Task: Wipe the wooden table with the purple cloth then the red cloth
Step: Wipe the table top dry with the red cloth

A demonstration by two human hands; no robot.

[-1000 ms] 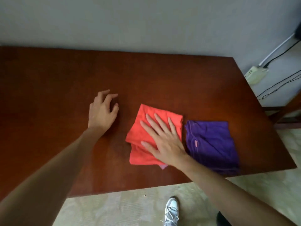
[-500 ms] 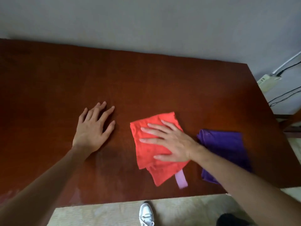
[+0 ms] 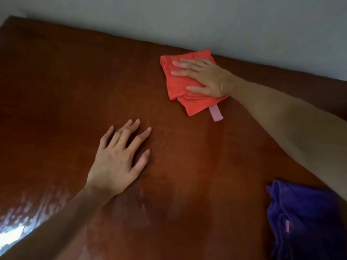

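We see the right hand (image 3: 204, 76) lying flat on the red cloth (image 3: 181, 91), palm down, fingers spread and stretched out toward the left, pressing the cloth onto the wooden table (image 3: 65, 91). It grips nothing; the folded layers simply lie under the palm and fingers. The bare right forearm runs from it down and off to the right.

The left hand (image 3: 120, 162) rests palm down on bare wood, nearer to us than the red cloth and to its left, well apart from it. Its fingers are spread and slightly arched, tips touching the surface, holding nothing.

The red cloth is folded into several layers and sits close to the table's far edge, just in front of the pale wall (image 3: 187, 19). A small pink tag (image 3: 216, 113) sticks out from the cloth's near edge and lies flat on the wood.

The purple cloth (image 3: 304, 222) lies crumpled far from the red cloth, toward us and to the right, at the frame's lower right corner, with no hand on it. A small pale label shows on it.

Nearer than the red cloth, below and to its left, the wood shows faint streaks, and a bright glare sits at the lower left.
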